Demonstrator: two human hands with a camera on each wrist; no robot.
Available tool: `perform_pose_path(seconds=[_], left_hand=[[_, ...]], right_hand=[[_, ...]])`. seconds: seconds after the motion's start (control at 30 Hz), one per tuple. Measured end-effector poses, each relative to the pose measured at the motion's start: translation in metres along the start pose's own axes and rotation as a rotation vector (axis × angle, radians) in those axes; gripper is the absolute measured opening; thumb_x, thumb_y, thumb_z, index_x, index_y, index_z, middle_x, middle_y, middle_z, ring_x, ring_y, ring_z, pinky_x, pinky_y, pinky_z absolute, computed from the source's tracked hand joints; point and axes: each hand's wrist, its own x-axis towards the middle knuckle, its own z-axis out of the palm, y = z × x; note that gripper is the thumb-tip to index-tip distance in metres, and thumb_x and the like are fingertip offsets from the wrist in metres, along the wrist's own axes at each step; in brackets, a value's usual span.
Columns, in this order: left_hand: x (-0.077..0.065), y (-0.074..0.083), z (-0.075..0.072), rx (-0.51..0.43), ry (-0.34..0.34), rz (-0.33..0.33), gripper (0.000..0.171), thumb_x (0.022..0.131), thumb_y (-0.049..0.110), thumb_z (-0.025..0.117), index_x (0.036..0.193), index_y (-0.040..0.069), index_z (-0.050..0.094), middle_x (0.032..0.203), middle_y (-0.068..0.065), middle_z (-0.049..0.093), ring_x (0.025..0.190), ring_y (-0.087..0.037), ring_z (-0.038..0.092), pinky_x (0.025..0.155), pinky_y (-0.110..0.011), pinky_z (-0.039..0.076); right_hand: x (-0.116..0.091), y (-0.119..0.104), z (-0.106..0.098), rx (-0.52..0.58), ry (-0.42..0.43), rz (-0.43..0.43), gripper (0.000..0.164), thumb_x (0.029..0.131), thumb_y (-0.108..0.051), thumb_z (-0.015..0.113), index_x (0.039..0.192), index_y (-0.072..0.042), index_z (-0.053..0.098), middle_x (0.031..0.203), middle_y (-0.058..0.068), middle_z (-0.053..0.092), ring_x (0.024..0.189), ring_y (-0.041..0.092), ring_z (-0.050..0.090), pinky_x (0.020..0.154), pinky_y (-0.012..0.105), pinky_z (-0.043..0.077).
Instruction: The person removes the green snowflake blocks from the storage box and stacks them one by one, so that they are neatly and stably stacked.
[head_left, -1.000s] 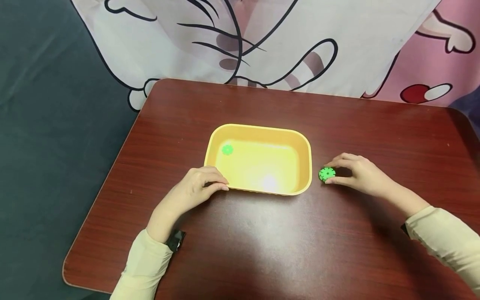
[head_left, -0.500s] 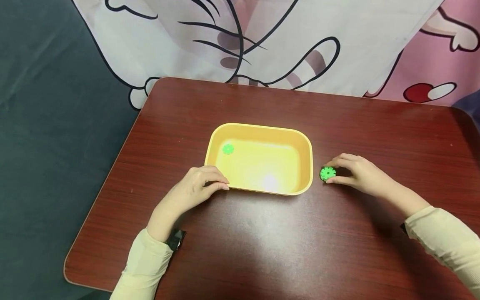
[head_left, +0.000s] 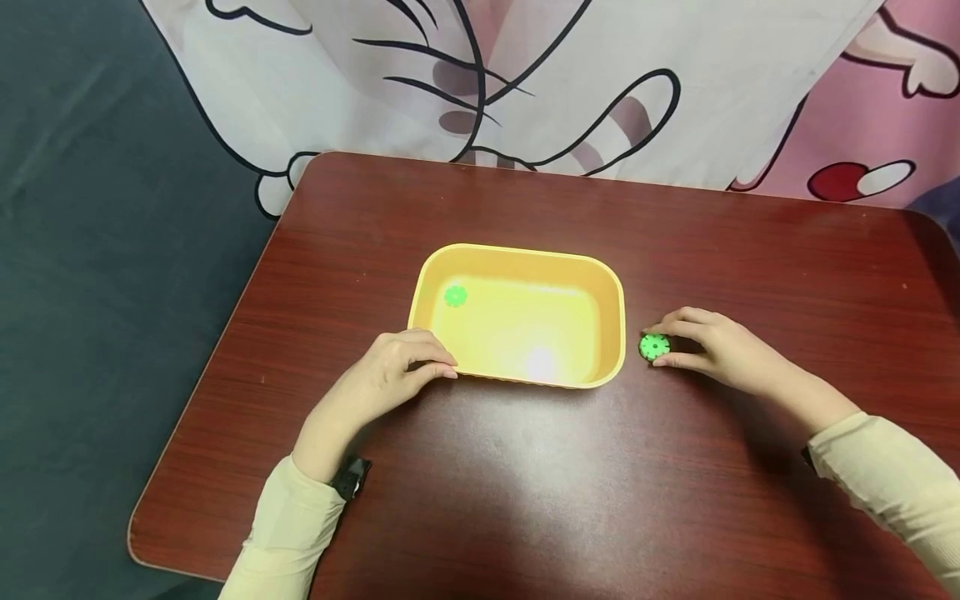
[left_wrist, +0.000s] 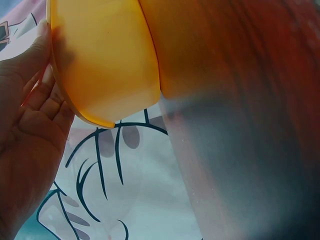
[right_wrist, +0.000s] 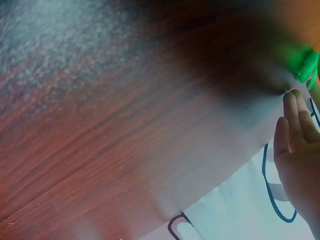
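A yellow plastic tub stands on the table, one small green notched disc lying inside near its far left corner. My left hand grips the tub's near left rim, thumb outside; the left wrist view shows the thumb and fingers about the tub's edge. Right of the tub, my right hand pinches a green notched disc with a hole in its middle, between thumb and fingertips, low over the table. In the right wrist view the green piece shows edge-on, partly cut off by the frame.
The reddish-brown wooden table reflects a bright glare in front of the tub. Behind it hangs a white and pink cartoon-printed cloth. Dark green fabric lies beyond the table's left edge.
The green disc in my right fingers has turned slightly, its lower-left edge showing less than before. Both hands and the tub stay nearly in place.
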Motion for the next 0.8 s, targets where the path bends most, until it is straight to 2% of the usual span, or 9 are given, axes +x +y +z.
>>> perform_pose_path(seconds=[0.27, 0.5, 0.63, 0.8], left_hand=[[0.0005, 0.0008, -0.0004, -0.002, 0.0, -0.014, 0.006, 0.077, 0.012, 0.076, 0.081, 0.009, 0.073, 0.08, 0.005, 0.068, 0.078, -0.006, 0.062, 0.071, -0.014, 0.048], [-0.0001, -0.0003, 0.0003, -0.002, 0.008, 0.0, 0.006, 0.076, 0.01, 0.076, 0.081, 0.008, 0.073, 0.08, 0.005, 0.068, 0.077, -0.006, 0.062, 0.071, -0.013, 0.048], [-0.001, -0.0018, 0.0009, -0.005, 0.016, 0.017, 0.006, 0.076, 0.008, 0.076, 0.081, 0.007, 0.073, 0.079, 0.004, 0.068, 0.076, -0.007, 0.062, 0.071, -0.013, 0.047], [-0.0003, -0.0004, 0.0006, -0.003, 0.006, 0.005, 0.006, 0.076, 0.009, 0.076, 0.081, 0.007, 0.073, 0.08, 0.004, 0.068, 0.077, -0.007, 0.062, 0.071, -0.013, 0.048]], right_hand=[[-0.0005, 0.0, 0.0009, -0.037, -0.001, -0.011, 0.042, 0.066, -0.016, 0.084, 0.105, -0.011, 0.069, 0.1, -0.005, 0.06, 0.091, 0.008, 0.055, 0.082, 0.015, 0.037], [-0.0004, -0.0016, -0.0007, 0.007, -0.053, 0.037, 0.045, 0.071, -0.021, 0.082, 0.112, -0.012, 0.066, 0.105, -0.007, 0.059, 0.094, 0.007, 0.053, 0.084, 0.009, 0.034], [-0.0009, -0.0018, -0.0016, 0.016, -0.079, 0.057, 0.047, 0.073, -0.024, 0.08, 0.116, -0.013, 0.064, 0.106, -0.007, 0.058, 0.095, 0.006, 0.052, 0.084, 0.009, 0.034], [-0.0016, -0.0017, -0.0029, 0.02, -0.1, 0.073, 0.048, 0.075, -0.024, 0.08, 0.119, -0.014, 0.062, 0.107, -0.009, 0.057, 0.096, 0.005, 0.051, 0.083, 0.009, 0.034]])
